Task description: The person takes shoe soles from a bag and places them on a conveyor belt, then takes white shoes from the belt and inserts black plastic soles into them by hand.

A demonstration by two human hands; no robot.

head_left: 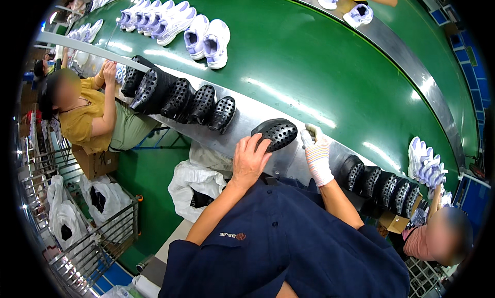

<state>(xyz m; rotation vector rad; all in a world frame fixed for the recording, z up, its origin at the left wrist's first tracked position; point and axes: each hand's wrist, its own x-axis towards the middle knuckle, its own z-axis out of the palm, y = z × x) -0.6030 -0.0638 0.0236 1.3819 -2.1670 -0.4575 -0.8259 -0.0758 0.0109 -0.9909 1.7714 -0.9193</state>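
Left hand on a black clog, gloved right hand just beside its toe

The left hand (249, 161), bare, reaches from the near side of the metal ledge (246, 111), its forearm slanting inward and its back turned up. Its fingers are bent and slightly apart, the tips touching the heel end of the perforated black clog (278, 134); whether they clamp it or merely rest there, I cannot tell. The clog is at the middle stretch of the ledge, its holed upper facing up and its toe pointing toward the ledge's right end.

The right hand (316, 152), in a white glove with coloured stripes, is raised over the ledge just right of the toe, apart from the clog. Its forearm angles in from the near side. The fingers are partly curled, with a small gap between thumb and forefinger; nothing shows in the grip.

Along the ledge's left part stands a row of 5 black clogs (202, 103); along its right part, another row of 5 (385, 188). Beyond the ledge, white and lavender sneakers (215, 44) stand on a green surface (319, 66). A white sack (180, 183) sits below the ledge's near edge.
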